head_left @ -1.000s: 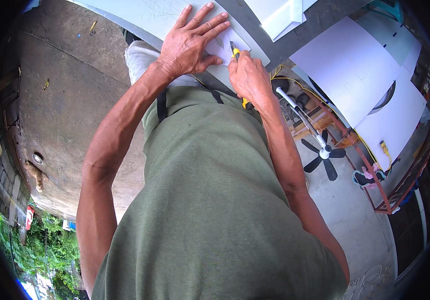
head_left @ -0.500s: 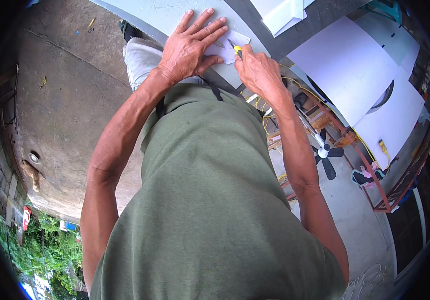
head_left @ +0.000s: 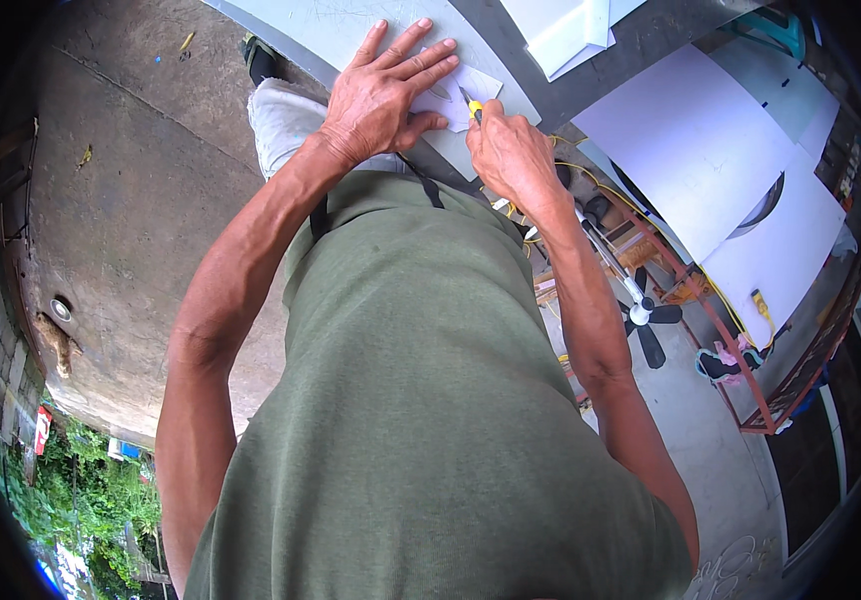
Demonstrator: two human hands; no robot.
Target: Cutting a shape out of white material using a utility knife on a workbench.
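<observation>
My left hand (head_left: 381,95) lies flat with its fingers spread, pressing on a small white sheet (head_left: 481,83) on a pale grey board (head_left: 296,22). A leaf-shaped opening or mark shows in the sheet beside the left fingers. In my right hand (head_left: 513,150) is a yellow and black utility knife (head_left: 475,107), gripped low near the blade. The blade tip points away from me and rests at the sheet, just right of the left fingertips. Whether it has cut through I cannot tell.
A folded white sheet (head_left: 576,45) lies on the dark tabletop (head_left: 641,48) ahead. Large white sheets (head_left: 691,150) are spread on the right over a reddish metal frame (head_left: 736,350). A black-bladed fan (head_left: 643,312) and yellow cords lie below. A teal stool (head_left: 776,32) stands at the far right.
My right hand and the knife have shifted slightly left and toward me along the sheet. My left hand stays in place on it. The view has tilted a little.
</observation>
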